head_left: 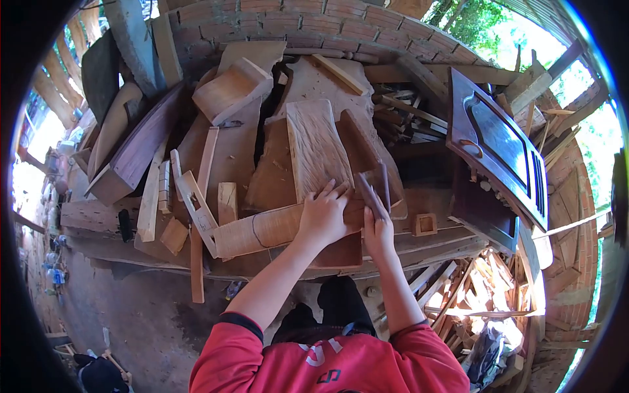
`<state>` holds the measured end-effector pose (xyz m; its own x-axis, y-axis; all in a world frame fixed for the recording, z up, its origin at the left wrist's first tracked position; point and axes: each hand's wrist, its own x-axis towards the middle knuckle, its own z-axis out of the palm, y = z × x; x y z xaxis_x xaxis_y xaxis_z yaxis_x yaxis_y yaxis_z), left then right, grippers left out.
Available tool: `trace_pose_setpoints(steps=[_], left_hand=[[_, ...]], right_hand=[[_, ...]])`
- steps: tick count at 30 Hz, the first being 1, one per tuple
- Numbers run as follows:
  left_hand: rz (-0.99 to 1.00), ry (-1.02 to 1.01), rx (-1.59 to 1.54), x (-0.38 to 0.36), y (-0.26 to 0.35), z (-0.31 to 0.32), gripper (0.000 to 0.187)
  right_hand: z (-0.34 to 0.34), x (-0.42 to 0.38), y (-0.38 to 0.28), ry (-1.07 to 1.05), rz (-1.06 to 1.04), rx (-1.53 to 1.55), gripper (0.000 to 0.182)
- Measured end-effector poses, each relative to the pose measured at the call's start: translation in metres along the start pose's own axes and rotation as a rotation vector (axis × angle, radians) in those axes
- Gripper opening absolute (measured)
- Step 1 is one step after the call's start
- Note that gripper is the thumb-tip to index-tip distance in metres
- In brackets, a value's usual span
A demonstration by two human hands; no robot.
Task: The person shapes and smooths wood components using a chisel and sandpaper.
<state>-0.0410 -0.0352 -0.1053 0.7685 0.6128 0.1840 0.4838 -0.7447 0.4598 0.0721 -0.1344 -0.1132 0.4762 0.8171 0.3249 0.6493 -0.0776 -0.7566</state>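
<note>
My left hand [322, 213] lies with its fingers spread over the near end of a pale curved board [262, 230] that has a dark pencil line across it. My right hand [378, 226] is closed round a dark, narrow wooden piece [372, 196], just right of my left hand. Beyond my left hand a wide board with wavy grain [318, 144] lies on the bench. A brown trough-like piece [357, 141] is to the right of that board.
A small wooden box [229, 90] and loose sticks lie at the left of the bench. A dark panelled door [498, 144] leans at the right. Wood offcuts [481, 285] are heaped below it. A brick wall [314, 26] stands behind.
</note>
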Motion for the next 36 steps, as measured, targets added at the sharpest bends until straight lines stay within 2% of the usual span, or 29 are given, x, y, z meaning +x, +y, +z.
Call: trace_pose_setpoints(steps=[2, 4, 5, 6, 8, 9, 12, 13, 14, 16, 18, 20, 21, 22, 24, 26, 28, 29, 30, 32, 36], left_hand=[[0.0, -0.039, 0.032, 0.0, -0.001, 0.001, 0.071], [0.004, 0.001, 0.019, -0.001, -0.001, 0.003, 0.072], [0.016, 0.039, 0.013, -0.001, -0.001, 0.004, 0.072], [0.012, 0.042, 0.011, -0.002, -0.003, 0.005, 0.072], [0.026, 0.037, -0.004, -0.002, -0.004, 0.008, 0.071], [0.024, 0.032, -0.005, -0.002, -0.004, 0.007, 0.071], [0.029, 0.069, -0.056, 0.0, -0.001, 0.003, 0.072], [0.026, 0.052, -0.043, 0.0, 0.0, 0.002, 0.072], [0.018, 0.032, -0.031, -0.001, 0.0, 0.002, 0.073], [0.019, 0.044, -0.023, -0.002, -0.001, 0.004, 0.074], [0.016, 0.054, -0.013, -0.003, -0.002, 0.005, 0.074], [0.027, 0.055, 0.0, -0.003, -0.002, 0.005, 0.075], [0.023, 0.055, 0.001, -0.002, -0.003, 0.004, 0.075], [0.015, 0.04, -0.002, -0.002, -0.002, 0.003, 0.075], [0.011, 0.028, -0.004, -0.002, 0.0, 0.003, 0.074], [0.016, 0.035, -0.036, -0.002, -0.001, 0.005, 0.075], [0.014, 0.008, -0.009, -0.003, 0.0, 0.003, 0.074], [0.014, -0.02, 0.016, -0.002, 0.0, 0.002, 0.074], [0.01, -0.023, 0.016, -0.003, -0.001, 0.003, 0.074], [0.024, -0.025, 0.009, -0.003, -0.003, 0.004, 0.074], [0.02, -0.011, -0.013, -0.003, -0.004, 0.004, 0.075]], right_hand=[[-0.009, -0.016, -0.006, -0.017, 0.012, 0.015, 0.035], [-0.015, -0.029, -0.006, -0.045, 0.111, 0.072, 0.035], [-0.01, -0.032, -0.006, 0.08, 0.022, 0.029, 0.032], [-0.012, -0.028, -0.009, 0.075, 0.02, 0.028, 0.032], [-0.019, -0.012, -0.019, -0.064, 0.474, 0.042, 0.032], [-0.012, -0.002, -0.002, -0.008, 0.336, 0.026, 0.037], [-0.008, 0.016, 0.0, -0.107, 0.474, -0.031, 0.039], [-0.01, 0.006, -0.009, -0.029, 0.373, 0.067, 0.037], [-0.009, -0.007, -0.004, -0.037, 0.374, 0.068, 0.037], [-0.008, -0.03, 0.009, 0.139, 0.109, -0.016, 0.036], [-0.014, -0.037, 0.006, 0.101, 0.172, 0.022, 0.036], [-0.015, -0.026, 0.002, 0.057, 0.34, 0.166, 0.037], [-0.011, -0.015, 0.004, 0.062, 0.317, 0.204, 0.038], [-0.011, -0.003, 0.0, 0.059, 0.318, 0.203, 0.038], [-0.012, 0.016, -0.012, -0.061, 0.51, 0.012, 0.038], [-0.007, 0.01, 0.003, -0.043, 0.495, -0.057, 0.039], [-0.009, -0.011, 0.011, 0.021, 0.348, 0.108, 0.038], [-0.005, -0.024, 0.028, 0.106, 0.169, 0.087, 0.037], [-0.01, -0.035, 0.02, 0.102, 0.172, 0.088, 0.037], [-0.025, -0.054, -0.003, 0.003, 0.498, 0.095, 0.042], [-0.029, -0.069, 0.001, -0.02, 0.596, 0.071, 0.044]])
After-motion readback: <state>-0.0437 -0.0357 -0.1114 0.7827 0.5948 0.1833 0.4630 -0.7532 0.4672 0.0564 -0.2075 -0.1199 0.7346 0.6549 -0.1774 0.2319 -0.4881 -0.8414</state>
